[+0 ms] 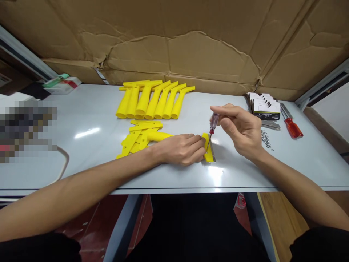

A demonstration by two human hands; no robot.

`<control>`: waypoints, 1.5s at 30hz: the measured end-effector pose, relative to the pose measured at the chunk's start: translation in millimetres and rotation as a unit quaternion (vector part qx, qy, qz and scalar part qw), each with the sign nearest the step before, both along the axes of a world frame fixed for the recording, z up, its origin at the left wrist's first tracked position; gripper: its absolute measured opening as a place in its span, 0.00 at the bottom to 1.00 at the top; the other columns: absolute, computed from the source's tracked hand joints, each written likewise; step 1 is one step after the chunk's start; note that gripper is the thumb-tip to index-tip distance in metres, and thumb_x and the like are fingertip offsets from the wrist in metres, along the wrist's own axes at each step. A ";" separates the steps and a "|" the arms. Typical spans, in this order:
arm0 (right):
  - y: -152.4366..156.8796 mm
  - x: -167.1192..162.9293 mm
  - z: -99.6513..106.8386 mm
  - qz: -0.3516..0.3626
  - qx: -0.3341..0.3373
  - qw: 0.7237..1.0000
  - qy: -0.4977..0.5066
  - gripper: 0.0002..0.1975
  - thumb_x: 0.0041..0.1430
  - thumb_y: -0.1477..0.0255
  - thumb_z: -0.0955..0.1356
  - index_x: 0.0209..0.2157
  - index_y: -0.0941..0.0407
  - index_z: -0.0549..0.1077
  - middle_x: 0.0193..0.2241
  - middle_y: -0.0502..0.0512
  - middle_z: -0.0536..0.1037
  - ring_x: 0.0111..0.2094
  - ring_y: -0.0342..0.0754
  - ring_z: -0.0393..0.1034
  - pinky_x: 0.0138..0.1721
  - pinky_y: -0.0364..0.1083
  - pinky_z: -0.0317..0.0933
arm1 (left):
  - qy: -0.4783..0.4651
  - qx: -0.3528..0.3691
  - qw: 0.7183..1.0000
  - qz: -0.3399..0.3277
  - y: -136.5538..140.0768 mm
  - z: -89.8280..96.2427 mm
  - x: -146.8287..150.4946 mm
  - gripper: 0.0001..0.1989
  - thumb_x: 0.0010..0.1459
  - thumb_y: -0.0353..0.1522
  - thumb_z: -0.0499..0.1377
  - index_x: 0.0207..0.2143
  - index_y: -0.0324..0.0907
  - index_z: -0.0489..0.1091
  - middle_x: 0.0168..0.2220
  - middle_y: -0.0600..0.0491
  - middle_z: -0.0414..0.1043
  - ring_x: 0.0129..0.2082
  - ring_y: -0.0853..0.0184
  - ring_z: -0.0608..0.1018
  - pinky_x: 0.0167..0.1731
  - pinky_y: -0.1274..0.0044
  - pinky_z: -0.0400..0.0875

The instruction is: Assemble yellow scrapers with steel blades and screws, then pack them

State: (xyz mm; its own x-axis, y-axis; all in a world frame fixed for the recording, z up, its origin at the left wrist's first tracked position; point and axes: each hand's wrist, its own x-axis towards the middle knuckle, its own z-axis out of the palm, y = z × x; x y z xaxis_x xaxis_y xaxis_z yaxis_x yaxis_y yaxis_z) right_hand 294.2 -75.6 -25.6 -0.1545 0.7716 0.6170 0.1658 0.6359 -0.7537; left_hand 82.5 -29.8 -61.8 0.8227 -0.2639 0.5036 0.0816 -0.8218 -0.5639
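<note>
My left hand (185, 150) is closed around the handle of a yellow plastic scraper (209, 155), pressing it to the table. A thin metal blade (213, 153) shows along the scraper head's right edge. Between the fingers of my right hand (240, 129) is a small screwdriver (214, 123) with a clear purplish handle and a red collar. Its shaft slants down to the yellow head, with the tip at a screw spot there. Left of my left hand, a pile of flat yellow plates (131, 141) lies around another yellow handle piece (158, 136).
Several yellow scraper handles (152, 103) stand in a row at the back. On the right are stacked packs of blades (265, 109), loose metal blades (268, 125), small screws (265, 140) and a red-handled screwdriver (293, 127). Cardboard (174, 54) walls the rear; a small box (62, 84) sits at back left.
</note>
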 end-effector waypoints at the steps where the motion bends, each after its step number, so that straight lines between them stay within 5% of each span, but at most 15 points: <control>1: -1.6 0.0 1.3 0.011 -0.008 1.000 0.007 0.11 0.69 0.61 0.70 0.48 0.48 0.79 0.40 0.54 0.81 0.43 0.51 0.78 0.48 0.56 0.75 | 0.002 -0.002 1.000 0.000 0.1 -0.1 0.1 0.16 0.73 0.30 0.52 0.28 0.41 0.66 0.29 0.49 0.76 0.27 0.65 0.76 0.26 0.74 0.71; 3: -4.1 0.5 3.9 0.023 -0.019 0.999 0.028 0.07 0.69 0.64 0.71 0.46 0.49 0.78 0.43 0.54 0.82 0.44 0.52 0.79 0.47 0.57 0.76 | 0.004 -0.003 1.000 0.003 0.1 0.2 0.2 0.16 0.73 0.30 0.52 0.29 0.40 0.66 0.30 0.48 0.76 0.28 0.65 0.77 0.26 0.74 0.71; 9: -0.2 4.5 2.6 -0.015 0.015 1.000 0.022 0.10 0.59 0.63 0.78 0.38 0.48 0.77 0.30 0.50 0.79 0.34 0.51 0.79 0.39 0.56 0.76 | 0.002 0.006 1.000 0.003 0.5 2.1 0.6 0.17 0.73 0.30 0.52 0.28 0.41 0.65 0.27 0.51 0.74 0.26 0.67 0.74 0.24 0.76 0.69; 16: -5.1 0.5 3.7 0.054 -0.036 0.997 0.044 0.06 0.69 0.65 0.71 0.46 0.50 0.75 0.43 0.53 0.84 0.45 0.52 0.81 0.42 0.54 0.77 | -0.004 -0.004 1.000 -0.002 0.4 1.3 1.4 0.16 0.73 0.31 0.52 0.28 0.40 0.66 0.29 0.49 0.76 0.27 0.66 0.76 0.26 0.75 0.71; 20: -1.4 5.6 6.7 0.093 -0.052 0.994 0.018 0.11 0.69 0.69 0.71 0.52 0.51 0.78 0.39 0.52 0.84 0.37 0.47 0.81 0.40 0.51 0.77 | 0.005 -0.009 1.000 0.002 -0.4 0.5 1.1 0.17 0.73 0.31 0.52 0.28 0.41 0.66 0.29 0.50 0.75 0.27 0.66 0.76 0.26 0.75 0.70; 27: 1.6 9.4 3.6 0.015 0.012 1.000 -0.022 0.11 0.60 0.68 0.78 0.45 0.49 0.84 0.29 0.50 0.79 0.32 0.47 0.76 0.37 0.49 0.75 | 0.002 -0.004 1.000 0.006 0.8 -2.4 0.8 0.16 0.73 0.32 0.54 0.29 0.40 0.68 0.29 0.50 0.76 0.28 0.66 0.77 0.26 0.75 0.71; 30: -2.3 8.8 6.1 0.036 0.022 0.998 -0.050 0.12 0.68 0.67 0.73 0.51 0.49 0.82 0.34 0.52 0.82 0.36 0.47 0.78 0.41 0.50 0.75 | -0.003 -0.007 1.000 0.006 0.7 -0.9 1.7 0.17 0.73 0.32 0.54 0.28 0.40 0.67 0.27 0.51 0.74 0.27 0.66 0.76 0.25 0.75 0.70; 34: -4.1 11.1 9.9 0.117 -0.058 0.991 -0.038 0.18 0.72 0.68 0.68 0.60 0.47 0.76 0.50 0.55 0.83 0.49 0.51 0.80 0.48 0.52 0.77 | -0.012 -0.012 1.000 0.003 0.4 1.5 2.4 0.17 0.73 0.32 0.53 0.27 0.41 0.67 0.26 0.52 0.73 0.25 0.66 0.75 0.24 0.75 0.69; 36: -2.9 12.4 9.5 0.130 -0.076 0.988 -0.023 0.19 0.70 0.69 0.70 0.61 0.47 0.76 0.48 0.54 0.84 0.49 0.52 0.81 0.48 0.53 0.78 | -0.014 -0.009 1.000 0.002 0.5 1.3 2.2 0.17 0.73 0.32 0.53 0.27 0.40 0.67 0.27 0.51 0.74 0.26 0.66 0.75 0.25 0.75 0.70; 45: -10.4 5.2 7.3 0.042 -0.019 0.999 -0.020 0.18 0.62 0.76 0.75 0.51 0.45 0.83 0.36 0.47 0.86 0.36 0.49 0.83 0.44 0.51 0.80 | -0.010 -0.010 1.000 0.000 1.9 -3.8 2.8 0.15 0.70 0.33 0.57 0.28 0.39 0.69 0.25 0.52 0.72 0.25 0.66 0.75 0.23 0.75 0.69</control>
